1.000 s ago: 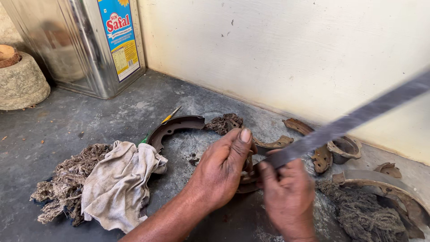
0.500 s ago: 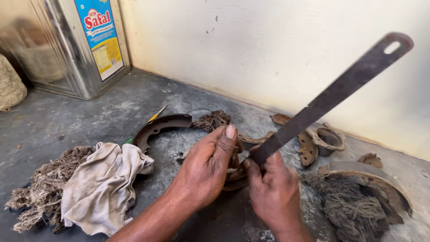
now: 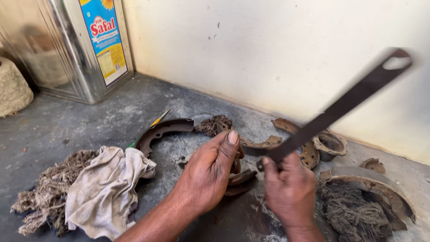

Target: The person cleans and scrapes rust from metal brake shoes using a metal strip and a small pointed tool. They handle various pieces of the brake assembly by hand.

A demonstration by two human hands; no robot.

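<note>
The bar has swung higher since a moment ago, its holed tip now up against the wall and blurred.

My right hand [image 3: 289, 190] is clenched round the lower end of the flat metal bar [image 3: 345, 105], which slants up to the right. My left hand [image 3: 210, 172] presses down on a rusty brake shoe [image 3: 239, 179] lying on the floor [image 3: 67, 130], fingers curled over its top edge. Another curved shoe [image 3: 161, 130] lies just behind, with a screwdriver [image 3: 154, 123] touching its far side. A grey rag [image 3: 105, 190] sits on a wad of fibre waste [image 3: 47, 192] to my left. More shoes [image 3: 371, 177], a small ring part [image 3: 330, 144] and dark waste [image 3: 354, 215] lie to my right. A shiny oil tin [image 3: 76, 49] stands in the corner.
</note>
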